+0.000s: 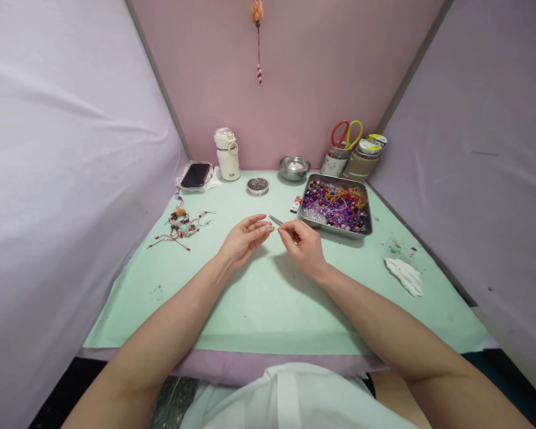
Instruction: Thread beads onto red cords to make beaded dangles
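Above the counter [250, 310], a clear piece [270, 227] is pinched by the left hand [245, 239], a pointed tool [275, 220] by the right hand [304, 245]. Farther right, beads [333, 208] are held in a tray [339, 230].

The surface [250, 310] has a smooth, matt covering, and the side curtain [71, 167] is matt, creased cloth. The tray [345, 232] and the round bowl [295, 171] are metal with a soft shine; the pointed tool [275, 220] also looks metallic. Beads [339, 207] in the tray are glossy, many translucent. The phone [196, 176] has a glossy dark screen, the bottle [228, 162] a smooth, pale finish, and the white cloth [404, 276] is matt and rumpled.
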`<state>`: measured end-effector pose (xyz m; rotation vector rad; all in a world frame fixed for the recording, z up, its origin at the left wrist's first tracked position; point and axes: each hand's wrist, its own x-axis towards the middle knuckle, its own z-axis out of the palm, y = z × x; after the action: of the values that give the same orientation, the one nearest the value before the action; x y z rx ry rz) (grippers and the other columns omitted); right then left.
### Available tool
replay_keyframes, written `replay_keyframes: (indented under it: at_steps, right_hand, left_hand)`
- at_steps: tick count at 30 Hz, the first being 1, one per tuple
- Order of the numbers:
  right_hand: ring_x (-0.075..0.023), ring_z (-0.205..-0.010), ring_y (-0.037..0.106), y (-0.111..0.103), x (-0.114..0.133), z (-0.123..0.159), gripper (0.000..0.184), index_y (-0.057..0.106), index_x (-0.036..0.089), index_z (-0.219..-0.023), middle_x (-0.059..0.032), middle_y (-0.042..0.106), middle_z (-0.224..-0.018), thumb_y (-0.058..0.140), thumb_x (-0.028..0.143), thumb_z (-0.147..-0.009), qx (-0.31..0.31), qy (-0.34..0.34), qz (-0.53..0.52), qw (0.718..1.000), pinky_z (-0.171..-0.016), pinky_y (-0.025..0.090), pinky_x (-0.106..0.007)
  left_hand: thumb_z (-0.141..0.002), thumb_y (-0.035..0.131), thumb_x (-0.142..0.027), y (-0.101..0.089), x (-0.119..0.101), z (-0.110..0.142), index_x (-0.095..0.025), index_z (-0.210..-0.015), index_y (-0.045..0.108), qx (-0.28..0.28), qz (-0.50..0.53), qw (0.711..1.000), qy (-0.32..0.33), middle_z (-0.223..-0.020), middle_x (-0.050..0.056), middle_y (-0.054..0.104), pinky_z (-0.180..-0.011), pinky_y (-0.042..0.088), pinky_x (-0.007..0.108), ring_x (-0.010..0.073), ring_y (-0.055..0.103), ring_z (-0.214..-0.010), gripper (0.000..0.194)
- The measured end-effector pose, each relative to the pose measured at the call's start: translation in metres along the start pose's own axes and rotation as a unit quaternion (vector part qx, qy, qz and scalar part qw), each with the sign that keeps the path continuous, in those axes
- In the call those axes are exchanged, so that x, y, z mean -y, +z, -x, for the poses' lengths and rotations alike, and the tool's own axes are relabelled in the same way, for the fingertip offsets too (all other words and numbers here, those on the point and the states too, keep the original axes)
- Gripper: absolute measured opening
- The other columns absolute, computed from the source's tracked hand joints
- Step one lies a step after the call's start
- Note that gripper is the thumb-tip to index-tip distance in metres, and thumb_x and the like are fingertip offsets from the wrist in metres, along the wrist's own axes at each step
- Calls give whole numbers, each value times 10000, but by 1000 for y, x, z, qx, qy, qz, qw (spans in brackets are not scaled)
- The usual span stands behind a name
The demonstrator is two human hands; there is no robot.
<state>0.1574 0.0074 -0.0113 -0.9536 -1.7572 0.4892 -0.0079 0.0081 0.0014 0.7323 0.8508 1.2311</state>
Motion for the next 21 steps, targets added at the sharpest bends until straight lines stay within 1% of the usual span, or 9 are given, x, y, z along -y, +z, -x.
replay_keyframes:
  at_steps: [4, 13, 21]
  right_hand:
    - [-120, -595, 483, 0, -1, 0, 140, 588, 191, -772, -6, 570, -688, 512, 265, -864, -6, 10, -1, 1000, -576, 379, -261]
    - [-121, -581, 470, 0, -3, 0, 136, 588, 193, -769, -1, 555, -665, 517, 274, -852, -20, 27, 0, 999, -559, 370, -258]
    - [-119, -580, 470, 0, -2, 0, 129, 590, 193, -767, 0, 553, -663, 520, 260, -852, -13, 23, 1, 1000, -558, 369, -256]
  left_hand:
    - [-689, 735, -108, -1, 0, 0, -139, -1016, 610, 2, -7, 1000, 0, -927, 47, 674, -864, 489, 243, 110, 656, -865, 351]
    - [-675, 747, -104, -2, 1, 0, -147, -1010, 610, 7, -15, 1000, 3, -919, 35, 668, -909, 473, 279, 112, 661, -859, 364]
    - [-676, 745, -105, -2, 1, 0, -144, -1010, 612, 8, -17, 1000, 4, -917, 37, 669, -869, 479, 256, 113, 657, -856, 362]
